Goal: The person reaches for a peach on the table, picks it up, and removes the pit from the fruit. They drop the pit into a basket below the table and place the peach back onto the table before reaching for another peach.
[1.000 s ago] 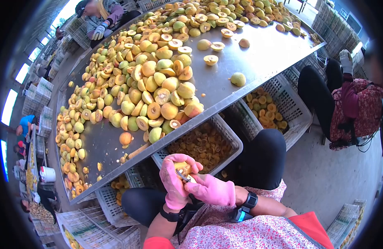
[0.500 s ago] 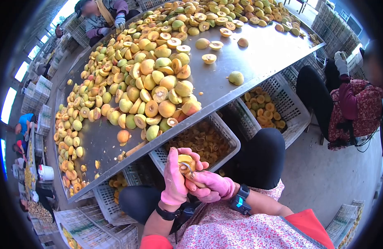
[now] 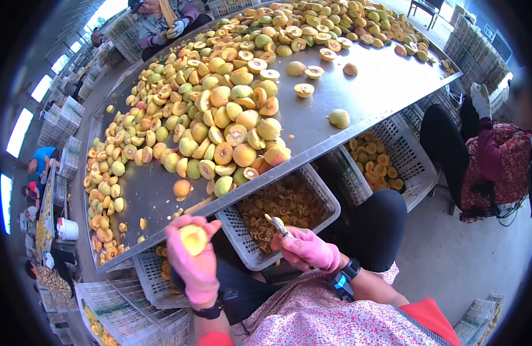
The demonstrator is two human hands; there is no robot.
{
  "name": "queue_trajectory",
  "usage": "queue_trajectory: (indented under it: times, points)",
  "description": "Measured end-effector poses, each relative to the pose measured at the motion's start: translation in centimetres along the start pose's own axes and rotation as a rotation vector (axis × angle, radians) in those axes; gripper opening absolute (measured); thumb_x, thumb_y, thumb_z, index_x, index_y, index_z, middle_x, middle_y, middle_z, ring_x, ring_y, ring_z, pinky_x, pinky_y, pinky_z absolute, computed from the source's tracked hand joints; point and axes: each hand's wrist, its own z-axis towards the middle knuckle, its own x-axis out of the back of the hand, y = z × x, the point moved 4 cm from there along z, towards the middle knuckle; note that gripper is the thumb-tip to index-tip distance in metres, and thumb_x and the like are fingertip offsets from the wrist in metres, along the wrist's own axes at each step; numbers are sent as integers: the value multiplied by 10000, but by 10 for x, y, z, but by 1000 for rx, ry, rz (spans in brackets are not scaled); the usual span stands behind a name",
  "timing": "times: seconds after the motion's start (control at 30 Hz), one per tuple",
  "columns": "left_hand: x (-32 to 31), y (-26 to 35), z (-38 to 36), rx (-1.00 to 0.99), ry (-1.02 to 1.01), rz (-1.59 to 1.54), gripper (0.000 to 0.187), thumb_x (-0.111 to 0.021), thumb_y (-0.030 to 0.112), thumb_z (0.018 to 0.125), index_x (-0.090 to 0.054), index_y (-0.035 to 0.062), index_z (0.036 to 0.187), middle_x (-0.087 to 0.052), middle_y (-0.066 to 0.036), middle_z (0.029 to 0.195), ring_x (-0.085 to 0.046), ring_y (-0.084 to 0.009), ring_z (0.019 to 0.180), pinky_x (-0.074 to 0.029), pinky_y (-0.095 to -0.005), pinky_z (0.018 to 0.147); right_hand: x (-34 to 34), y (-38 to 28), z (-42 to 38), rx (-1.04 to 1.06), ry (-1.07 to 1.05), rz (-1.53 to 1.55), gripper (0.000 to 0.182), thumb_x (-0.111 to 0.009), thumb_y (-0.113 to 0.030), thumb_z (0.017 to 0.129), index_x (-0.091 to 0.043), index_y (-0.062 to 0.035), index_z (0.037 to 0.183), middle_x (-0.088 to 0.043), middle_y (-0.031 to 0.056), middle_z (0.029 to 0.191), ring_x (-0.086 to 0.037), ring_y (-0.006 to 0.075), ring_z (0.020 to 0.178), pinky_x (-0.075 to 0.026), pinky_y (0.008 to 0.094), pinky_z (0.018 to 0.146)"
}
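Observation:
In my left hand (image 3: 192,254), gloved in pink, a hollowed yellow peach half (image 3: 194,239) lies with its cut face up, fingers curled round it near the table's edge. My right hand (image 3: 305,248), also in a pink glove, grips a small pitting tool (image 3: 279,226) with a metal end pointing up and left. A yellowish bit of fruit sits at the tool's tip. Beneath the tool stands a grey crate (image 3: 248,251) of brown pits and scraps. A big heap of halved peaches (image 3: 220,115) covers much of the metal table (image 3: 312,130).
A second crate (image 3: 413,155) under the table holds peach halves. White crates (image 3: 125,311) stand at lower left. One person (image 3: 165,26) works across the table and another (image 3: 491,155) sits at right. A wooden stick (image 3: 198,206) lies along the table's edge.
My hands have parted. The left has moved left with the peach half, and the right has drawn the tool out of the fruit and moved right. The view has shifted slightly.

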Motion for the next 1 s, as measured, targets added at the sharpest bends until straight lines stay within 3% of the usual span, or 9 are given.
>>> queue_trajectory:
  times: [0.07,0.17,0.27,0.37,0.5,0.57,0.7,0.8,1.0]
  points:
    - [43,56,-9,-310,158,532,491,-448,484,1071,-595,21,1145,-650,-103,972,-663,-219,886,-560,-398,916,21,9,14,9,329,-836,383,-557,-401,1030,-543,-66,1214,-714,160,857,-704,351,731,-511,466,637]
    - [124,85,-6,-574,200,1636,336,-602,297,1013,-642,5,1174,-620,-96,1133,-587,-204,976,-507,-353,856,76,97,21,-506,329,-1472,578,-557,-373,1012,-378,-15,1428,-719,236,955,-699,430,868,-531,496,734]
    - [129,78,26,-90,208,1126,363,-694,234,951,-643,22,1241,-592,-98,1240,-584,-213,1012,-509,-360,870,43,47,9,-213,435,-1317,553,-544,-302,1013,-362,45,1403,-713,265,927,-701,430,889,-535,515,761]
    - [99,51,87,61,-60,1202,461,-716,254,919,-616,20,1304,-610,-139,1291,-609,-244,1154,-544,-360,892,42,37,7,-58,492,-1266,556,-554,-293,1006,-367,63,1390,-716,262,942,-702,428,896,-541,508,764]
    - [68,5,160,171,-412,1478,567,-746,293,878,-579,19,1346,-559,-152,1373,-598,-295,1207,-565,-364,889,72,78,6,-509,340,-1397,623,-612,-345,983,-366,13,1430,-722,240,1001,-699,422,957,-544,482,808]
    - [81,-26,195,17,-698,1710,592,-749,293,880,-555,-8,1351,-569,-143,1322,-649,-267,1082,-581,-347,821,52,52,2,-443,328,-1351,608,-629,-351,973,-390,-12,1418,-717,251,1005,-693,432,967,-539,490,821]
    - [57,-10,179,300,-643,1631,556,-727,290,897,-560,-1,1341,-612,-113,1190,-669,-202,891,-580,-322,728,24,10,0,38,487,-1101,526,-612,-361,992,-432,-37,1365,-717,245,943,-706,424,875,-540,492,739]
    - [42,-3,131,490,-387,593,427,-574,339,981,-588,70,1313,-652,-71,944,-623,-139,734,-514,-263,593,5,-3,2,294,474,-882,449,-566,-419,1029,-495,-53,1277,-674,199,821,-689,403,781,-528,459,684]
    - [-16,-35,2,442,-217,304,636,-305,562,1059,-641,25,1116,-617,-44,728,-506,-112,548,-369,-229,441,-47,-37,-4,251,270,-857,381,-551,-431,1036,-506,-59,1102,-658,224,799,-678,436,777,-509,508,648]
